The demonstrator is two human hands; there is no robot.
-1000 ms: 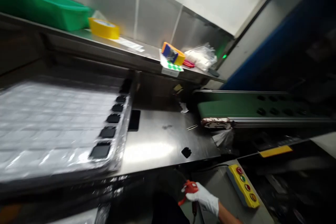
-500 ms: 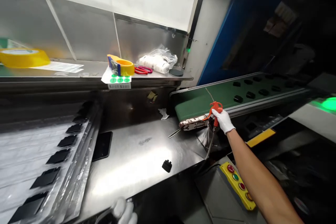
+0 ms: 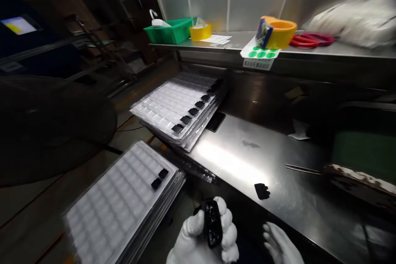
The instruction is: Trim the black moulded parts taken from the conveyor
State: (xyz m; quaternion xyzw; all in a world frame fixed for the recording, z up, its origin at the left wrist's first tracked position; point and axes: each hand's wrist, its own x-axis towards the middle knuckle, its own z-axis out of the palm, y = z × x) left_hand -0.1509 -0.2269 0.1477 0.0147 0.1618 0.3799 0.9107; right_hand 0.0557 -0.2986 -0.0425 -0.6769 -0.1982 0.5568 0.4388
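Note:
My left hand (image 3: 206,235), in a white glove, is wrapped round a black plastic part (image 3: 213,223) at the bottom centre, with the part's hollow face showing. To its right, my right hand (image 3: 281,243), also gloved, has its fingers stretched out and holds nothing. Another black part (image 3: 262,191) lies near the front edge of the metal table (image 3: 247,161). At the lower left, a stack of clear trays (image 3: 108,210) bears two black parts. A second tray stack (image 3: 163,103) on the table has several black parts along its right side.
On the shelf (image 3: 232,45) are a green basket (image 3: 173,31), yellow tape (image 3: 200,32), a tape dispenser (image 3: 280,34) and red scissors (image 3: 309,40). Tweezers (image 3: 301,169) lie by the conveyor end (image 3: 361,144). A phone (image 3: 215,121) lies beside the table trays.
The view has swung left, bringing the lower tray stack into sight. My right hand has let go of the orange air gun and moved near my left hand. The black part in my left hand now shows.

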